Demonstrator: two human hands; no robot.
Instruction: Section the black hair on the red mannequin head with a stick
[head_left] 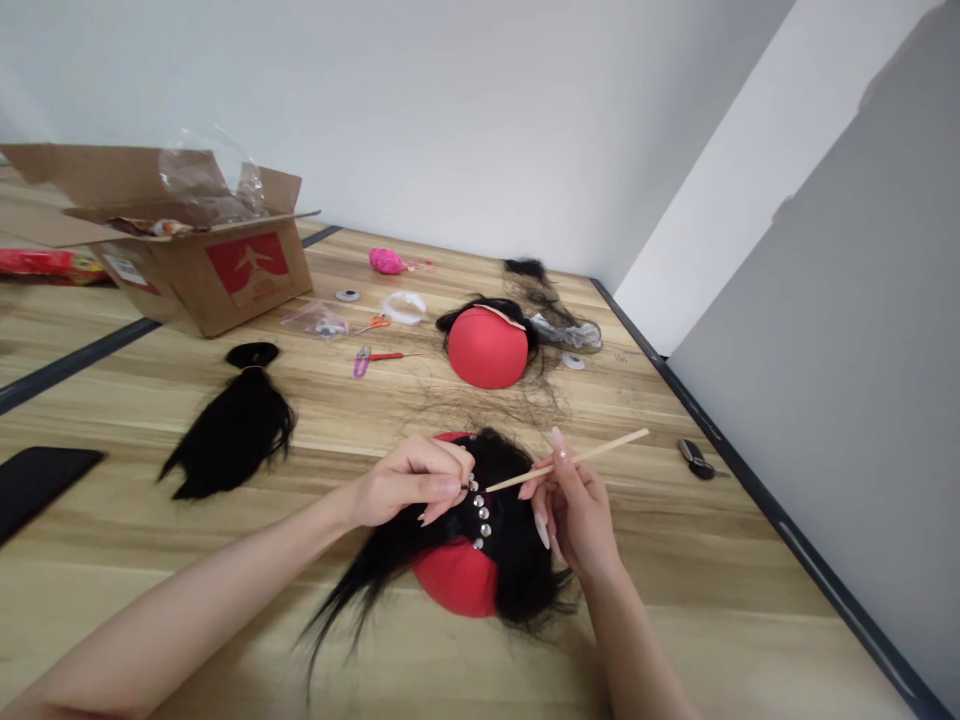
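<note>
In the head view, my right hand (576, 508) pinches a thin pale wooden stick (600, 450) between thumb and fingers. Its lower tip points at a row of round silvery rhinestones (484, 514) running down a piece with long black hair (517, 580). The hair lies over a red dome (456, 580), which shows at the front and a little at the back. Across the row, my left hand (420, 482) is closed in a pinch close to the stick's tip. What its fingertips hold is too small to make out.
Behind stands another red dome (487, 347) with black hair. A tied black hair bundle (236, 435) lies left, near an open cardboard box (217, 270). Orange-handled scissors (373, 324), a red-handled tool (386, 356), pink yarn (386, 261) and a black key fob (696, 459) are also there.
</note>
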